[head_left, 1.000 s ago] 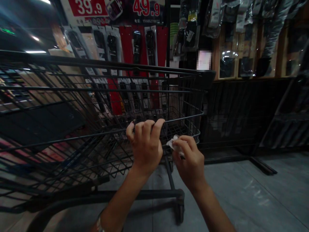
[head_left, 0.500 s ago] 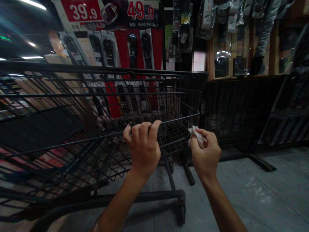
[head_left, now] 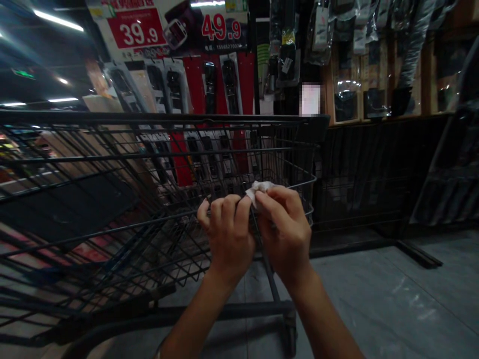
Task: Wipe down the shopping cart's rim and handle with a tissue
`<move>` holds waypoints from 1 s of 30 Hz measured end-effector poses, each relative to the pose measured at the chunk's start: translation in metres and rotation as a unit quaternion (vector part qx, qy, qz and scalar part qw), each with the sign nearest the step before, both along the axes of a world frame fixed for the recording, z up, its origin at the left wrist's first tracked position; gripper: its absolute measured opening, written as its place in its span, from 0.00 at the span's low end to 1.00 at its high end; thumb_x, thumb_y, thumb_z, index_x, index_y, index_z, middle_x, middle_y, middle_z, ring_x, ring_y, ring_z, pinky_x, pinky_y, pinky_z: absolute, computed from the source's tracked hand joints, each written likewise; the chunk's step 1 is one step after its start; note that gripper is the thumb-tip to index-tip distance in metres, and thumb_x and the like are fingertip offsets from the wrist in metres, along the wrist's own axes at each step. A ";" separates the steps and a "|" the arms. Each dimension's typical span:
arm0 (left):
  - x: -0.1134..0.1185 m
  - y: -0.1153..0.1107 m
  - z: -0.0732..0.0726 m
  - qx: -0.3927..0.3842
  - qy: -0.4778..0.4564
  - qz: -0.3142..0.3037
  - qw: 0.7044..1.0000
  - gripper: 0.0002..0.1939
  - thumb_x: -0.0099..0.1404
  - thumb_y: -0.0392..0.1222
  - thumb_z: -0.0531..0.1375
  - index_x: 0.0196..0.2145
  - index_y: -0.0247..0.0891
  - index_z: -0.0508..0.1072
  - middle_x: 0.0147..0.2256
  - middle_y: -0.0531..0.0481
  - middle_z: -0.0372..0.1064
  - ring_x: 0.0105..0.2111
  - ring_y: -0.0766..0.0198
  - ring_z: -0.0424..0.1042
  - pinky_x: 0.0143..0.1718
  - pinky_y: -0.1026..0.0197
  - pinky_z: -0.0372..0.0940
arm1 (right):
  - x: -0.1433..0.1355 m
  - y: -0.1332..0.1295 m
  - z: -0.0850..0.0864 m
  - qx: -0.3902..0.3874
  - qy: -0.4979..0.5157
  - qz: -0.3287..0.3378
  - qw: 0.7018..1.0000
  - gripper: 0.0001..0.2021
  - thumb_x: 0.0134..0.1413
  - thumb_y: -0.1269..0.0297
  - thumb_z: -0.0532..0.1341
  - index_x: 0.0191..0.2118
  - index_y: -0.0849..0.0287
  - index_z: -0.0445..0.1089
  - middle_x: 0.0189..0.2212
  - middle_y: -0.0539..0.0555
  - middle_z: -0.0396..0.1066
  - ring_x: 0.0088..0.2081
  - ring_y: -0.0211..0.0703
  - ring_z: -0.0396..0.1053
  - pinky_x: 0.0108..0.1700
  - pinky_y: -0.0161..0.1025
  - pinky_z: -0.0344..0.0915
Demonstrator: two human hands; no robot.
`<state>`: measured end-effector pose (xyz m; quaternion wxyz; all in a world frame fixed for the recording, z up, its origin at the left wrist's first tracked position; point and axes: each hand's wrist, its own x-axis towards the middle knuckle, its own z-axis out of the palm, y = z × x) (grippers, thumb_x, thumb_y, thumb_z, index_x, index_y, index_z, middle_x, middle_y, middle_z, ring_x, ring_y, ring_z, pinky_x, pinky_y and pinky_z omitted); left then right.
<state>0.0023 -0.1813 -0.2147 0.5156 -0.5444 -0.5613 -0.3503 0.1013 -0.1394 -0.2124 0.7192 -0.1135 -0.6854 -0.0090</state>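
Head view: crumpled white tissue (head_left: 258, 189) at the shopping cart's (head_left: 209, 118) near side

Left hand (head_left: 230, 232) hooks its fingers over the cart's wire rail (head_left: 299, 183); the right hand (head_left: 287, 222) pinches the tissue at that rail. Tissue should be light, soft and easily torn, best held by its bunched middle; the stiff cart may roll on its caster (head_left: 290, 333). Beyond the cart hang packaged goods (head_left: 231, 86) below a "49.9" price sign (head_left: 220, 28); along its rail, the left hand stands in the way.

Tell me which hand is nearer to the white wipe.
Right. The right hand holds the white wipe. The left hand, curled over the shopping cart's side rail, is just left of the wipe, its forefinger close by; contact is unclear.
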 end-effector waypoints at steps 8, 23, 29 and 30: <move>0.002 -0.005 0.000 -0.016 -0.008 -0.009 1.000 0.24 0.56 0.26 0.51 0.49 0.40 0.68 0.38 0.49 0.68 0.41 0.57 0.63 0.56 0.48 0.48 | 0.036 0.027 0.009 -0.073 0.106 -0.164 0.978 0.12 0.49 0.79 0.59 0.38 0.59 0.74 0.34 0.53 0.70 0.37 0.42 0.71 0.40 0.42 0.73; 0.000 -0.008 0.000 -0.010 0.015 -0.012 1.000 0.11 0.67 0.36 0.50 0.46 0.37 0.67 0.38 0.46 0.69 0.41 0.57 0.62 0.54 0.49 0.46 | 0.004 -0.007 0.013 -0.067 0.014 0.006 0.998 0.10 0.48 0.79 0.60 0.34 0.57 0.71 0.35 0.52 0.69 0.38 0.40 0.71 0.40 0.39 0.71; -0.002 -0.009 0.000 -0.025 0.013 -0.026 0.999 0.17 0.64 0.34 0.52 0.51 0.37 0.67 0.38 0.46 0.68 0.41 0.56 0.62 0.55 0.49 0.47 | 0.008 -0.005 -0.006 -0.057 -0.051 0.055 0.996 0.11 0.50 0.80 0.59 0.35 0.56 0.69 0.36 0.51 0.69 0.39 0.39 0.70 0.41 0.37 0.70; -0.002 -0.009 -0.001 -0.024 0.009 -0.027 0.999 0.17 0.64 0.34 0.52 0.51 0.38 0.67 0.38 0.46 0.68 0.42 0.56 0.62 0.55 0.49 0.46 | 0.006 -0.005 -0.011 -0.058 -0.059 0.064 0.994 0.11 0.50 0.80 0.59 0.35 0.57 0.69 0.36 0.52 0.69 0.40 0.39 0.70 0.41 0.37 0.70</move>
